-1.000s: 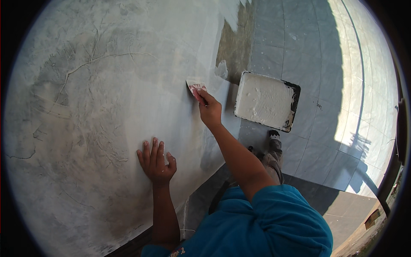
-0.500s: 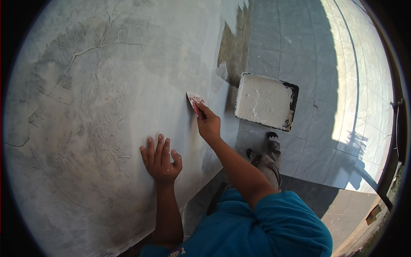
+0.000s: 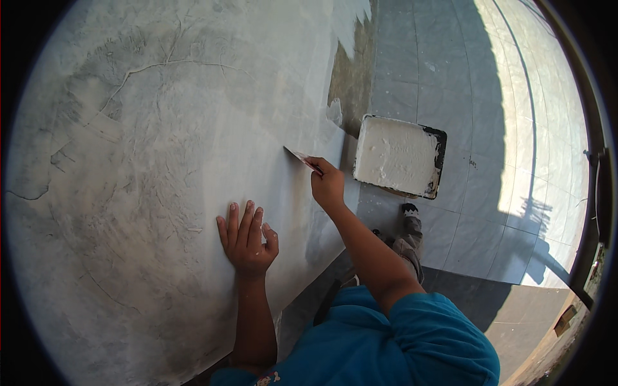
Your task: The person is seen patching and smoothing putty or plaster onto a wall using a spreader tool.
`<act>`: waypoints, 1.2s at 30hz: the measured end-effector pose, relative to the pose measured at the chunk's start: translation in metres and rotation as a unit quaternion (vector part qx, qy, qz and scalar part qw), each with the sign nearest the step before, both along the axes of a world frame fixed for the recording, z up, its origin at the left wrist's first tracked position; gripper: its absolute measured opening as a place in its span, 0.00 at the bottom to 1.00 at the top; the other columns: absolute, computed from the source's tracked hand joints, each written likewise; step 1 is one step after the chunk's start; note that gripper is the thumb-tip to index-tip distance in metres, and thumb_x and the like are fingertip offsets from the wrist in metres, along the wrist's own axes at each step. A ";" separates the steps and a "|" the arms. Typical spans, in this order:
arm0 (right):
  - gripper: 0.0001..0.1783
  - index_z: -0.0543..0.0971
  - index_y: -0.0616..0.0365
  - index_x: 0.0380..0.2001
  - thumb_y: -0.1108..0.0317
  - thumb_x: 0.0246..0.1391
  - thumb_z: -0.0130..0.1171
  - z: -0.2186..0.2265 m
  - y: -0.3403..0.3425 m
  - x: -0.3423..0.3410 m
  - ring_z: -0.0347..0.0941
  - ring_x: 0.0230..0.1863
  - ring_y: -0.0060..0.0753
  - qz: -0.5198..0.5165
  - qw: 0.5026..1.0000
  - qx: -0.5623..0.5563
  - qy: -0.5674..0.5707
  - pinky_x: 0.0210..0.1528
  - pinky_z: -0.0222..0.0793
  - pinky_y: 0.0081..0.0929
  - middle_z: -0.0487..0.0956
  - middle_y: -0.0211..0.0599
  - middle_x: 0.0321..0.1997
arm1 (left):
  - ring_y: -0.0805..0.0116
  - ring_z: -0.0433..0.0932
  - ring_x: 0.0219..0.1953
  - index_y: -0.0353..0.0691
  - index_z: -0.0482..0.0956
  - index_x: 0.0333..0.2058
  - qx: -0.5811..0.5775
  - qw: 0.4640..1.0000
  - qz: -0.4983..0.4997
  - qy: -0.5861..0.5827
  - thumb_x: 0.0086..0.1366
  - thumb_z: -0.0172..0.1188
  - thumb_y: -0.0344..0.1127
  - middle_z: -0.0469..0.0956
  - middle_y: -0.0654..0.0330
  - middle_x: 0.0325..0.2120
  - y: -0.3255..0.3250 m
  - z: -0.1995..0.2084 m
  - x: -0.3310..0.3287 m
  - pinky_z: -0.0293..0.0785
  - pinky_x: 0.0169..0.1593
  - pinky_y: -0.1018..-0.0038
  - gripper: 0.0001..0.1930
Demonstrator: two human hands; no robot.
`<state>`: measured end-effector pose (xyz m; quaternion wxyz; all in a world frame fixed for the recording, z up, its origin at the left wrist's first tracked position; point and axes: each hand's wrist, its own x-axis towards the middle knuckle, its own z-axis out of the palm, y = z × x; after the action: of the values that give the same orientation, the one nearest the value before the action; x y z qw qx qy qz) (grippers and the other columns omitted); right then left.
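My left hand (image 3: 250, 241) lies flat on a grey-white plastered wall (image 3: 148, 141), its fingers spread and flecked with white. To its upper right, my right hand (image 3: 328, 186) grips a putty knife (image 3: 300, 157) by the handle. The knife's blade is turned nearly edge-on, with its tip at the wall surface; whether the whole edge touches I cannot tell. Smears of white show on the blade. Right of that hand, a black-rimmed tray (image 3: 441, 157) sits on the floor, and a layer of thick white putty (image 3: 396, 154) covers most of its inside.
A brown uncoated strip (image 3: 351, 77) runs along the wall's base above the tray. Grey floor tiles (image 3: 460, 219) stretch to the right, partly sunlit. My shoe (image 3: 410, 210) stands just below the tray. A dark rail (image 3: 602, 193) curves along the far right.
My right hand has moved slightly right and down, and the putty knife has turned from showing its blade face to nearly edge-on. My left hand stays flat on the wall.
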<state>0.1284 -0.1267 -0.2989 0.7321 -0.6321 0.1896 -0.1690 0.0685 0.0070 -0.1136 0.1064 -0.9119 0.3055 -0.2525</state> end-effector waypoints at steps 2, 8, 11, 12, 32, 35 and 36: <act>0.19 0.81 0.58 0.43 0.82 0.49 0.48 0.006 -0.033 0.019 0.81 0.36 0.41 -0.055 0.996 0.051 0.051 0.40 0.74 0.33 0.83 0.47 0.38 | 0.54 0.70 0.61 0.39 0.83 0.40 -0.011 1.000 -0.003 0.005 0.59 0.54 0.33 0.80 0.60 0.50 -0.003 0.001 -0.001 0.49 0.70 0.52 0.13; 0.27 0.73 0.55 0.56 0.76 0.48 0.52 0.032 -0.013 0.061 0.78 0.41 0.56 -0.069 0.994 -0.070 -0.044 0.44 0.73 0.36 0.79 0.55 0.42 | 0.54 0.70 0.61 0.39 0.83 0.39 -0.020 1.000 -0.018 0.005 0.59 0.54 0.32 0.80 0.60 0.49 -0.011 -0.005 0.004 0.50 0.69 0.51 0.12; 0.28 0.73 0.57 0.56 0.79 0.48 0.51 0.037 0.023 0.005 0.80 0.43 0.50 0.025 0.999 -0.023 -0.028 0.46 0.74 0.34 0.80 0.53 0.45 | 0.53 0.71 0.60 0.40 0.83 0.38 -0.021 1.000 -0.010 0.003 0.59 0.54 0.32 0.81 0.59 0.48 -0.004 0.000 0.001 0.51 0.69 0.51 0.12; 0.27 0.74 0.57 0.55 0.79 0.48 0.50 0.027 0.022 -0.009 0.81 0.44 0.47 0.030 0.998 -0.022 -0.047 0.47 0.74 0.32 0.81 0.51 0.45 | 0.53 0.71 0.60 0.40 0.83 0.38 -0.026 1.000 -0.013 0.001 0.59 0.54 0.32 0.81 0.59 0.48 -0.005 -0.002 0.003 0.51 0.69 0.51 0.12; 0.26 0.77 0.55 0.55 0.77 0.50 0.47 0.030 -0.072 0.019 0.80 0.38 0.48 0.021 0.991 -0.014 0.129 0.42 0.74 0.36 0.80 0.55 0.42 | 0.54 0.71 0.60 0.41 0.83 0.38 -0.008 1.000 0.021 0.011 0.58 0.55 0.31 0.81 0.60 0.47 -0.004 0.001 -0.002 0.50 0.69 0.51 0.11; 0.27 0.76 0.56 0.56 0.76 0.50 0.47 0.022 -0.066 0.068 0.79 0.38 0.53 -0.056 0.997 -0.038 0.040 0.41 0.73 0.37 0.80 0.57 0.41 | 0.55 0.72 0.60 0.41 0.83 0.37 -0.005 1.000 0.016 0.019 0.58 0.55 0.31 0.81 0.60 0.47 -0.009 -0.001 0.002 0.50 0.69 0.51 0.11; 0.29 0.73 0.58 0.57 0.76 0.49 0.49 0.028 -0.053 0.069 0.77 0.40 0.58 0.007 0.998 -0.033 0.060 0.43 0.72 0.39 0.79 0.58 0.43 | 0.55 0.72 0.60 0.41 0.83 0.37 -0.004 1.000 0.015 0.019 0.58 0.55 0.31 0.81 0.60 0.47 -0.009 -0.002 0.003 0.50 0.69 0.51 0.11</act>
<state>0.1975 -0.1800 -0.2710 0.6992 -0.6663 0.2229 -0.1323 0.0715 -0.0025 -0.1157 0.1004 -0.9215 0.2928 -0.2344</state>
